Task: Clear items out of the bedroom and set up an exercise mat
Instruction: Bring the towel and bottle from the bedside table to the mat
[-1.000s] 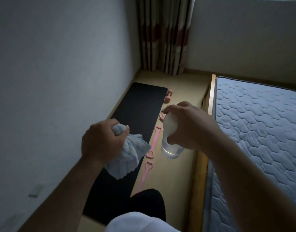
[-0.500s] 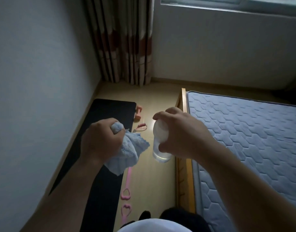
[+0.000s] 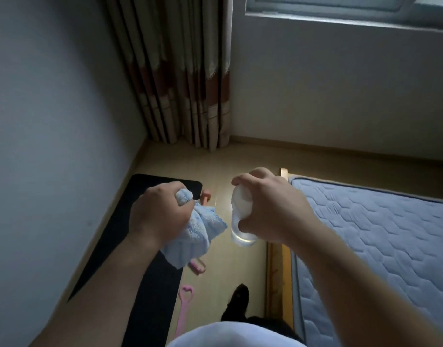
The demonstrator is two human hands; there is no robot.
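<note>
both arms keep the pose they had half a second ago, raised in front of the chest with forearms angled inward. what differs is the room around them: more of the curtain (image 3: 180, 83) and a window (image 3: 340, 6) now show at the top, and a dark foot (image 3: 238, 304) now stands on the floor (image 3: 215, 166) between mat and bed frame (image 3: 275, 271).

left grip (image 3: 157, 214) is curled into a fist, knuckles up, bunching a light blue towel (image 3: 200, 229); a tuft pokes out by the thumb and the rest hangs down and to the right. right grip (image 3: 273, 211) is wrapped around the upper part of a clear bottle (image 3: 243, 237), thumb low on its near side, fingers over its white top, so that only the see-through base shows below. towel and bottle hang just beside each other and do not touch.

below them, the black exercise mat (image 3: 162, 301) lies flat on the floor along the left wall. a pink dumbbell (image 3: 205, 196) sits at its far right corner, and a pink band (image 3: 186, 291) with a heart-shaped loop lies along its right edge. another pink loop (image 3: 197, 266) peeks out under the towel. a quilted mattress (image 3: 378, 246) fills the right side.
</note>
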